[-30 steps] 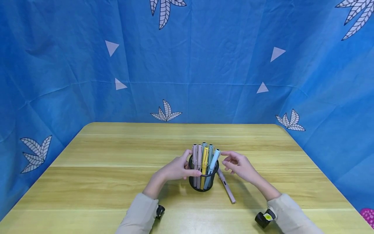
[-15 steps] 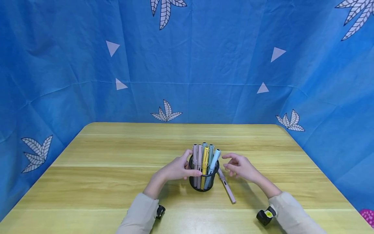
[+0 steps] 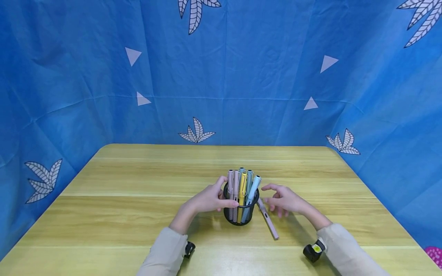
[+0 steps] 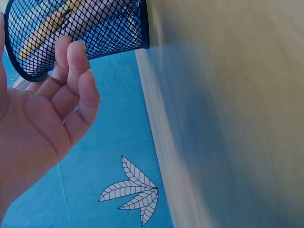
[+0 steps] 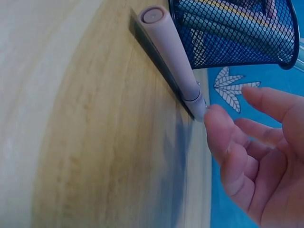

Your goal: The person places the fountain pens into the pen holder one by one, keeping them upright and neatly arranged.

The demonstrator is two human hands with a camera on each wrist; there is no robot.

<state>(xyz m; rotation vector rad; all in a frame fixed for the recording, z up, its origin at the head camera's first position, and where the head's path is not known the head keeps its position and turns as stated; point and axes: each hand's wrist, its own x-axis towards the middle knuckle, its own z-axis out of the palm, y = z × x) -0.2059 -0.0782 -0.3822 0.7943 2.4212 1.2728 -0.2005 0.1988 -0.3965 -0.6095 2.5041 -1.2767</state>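
Note:
A black mesh pen holder [image 3: 254,209] stands upright on the table, filled with several capped pens. Among these are a yellow pen [image 3: 243,189], a tilted light blue pen [image 3: 254,187] and pale purple ones. My left hand [image 3: 205,198] grips the holder at its rim, thumb in front and index finger behind; in the left wrist view its other fingers lie under the mesh. To the right, a pale purple pen [image 3: 268,222] lies on the tabletop. My right hand [image 5: 266,166] hovers by its cap end, fingers loosely bent and holding nothing. Whether a fingertip touches that pen, I cannot tell.
The wooden table [image 3: 121,226] reaches back to a blue patterned cloth [image 3: 262,76] hung behind it and at the sides. Black wrist cameras [image 3: 313,251] sit below both forearms. Something pink [image 3: 434,255] shows at the lower right edge.
My right hand has come down a little, from beside the light blue pen toward the loose pen's cap end. My left hand and the pen holder have stayed put.

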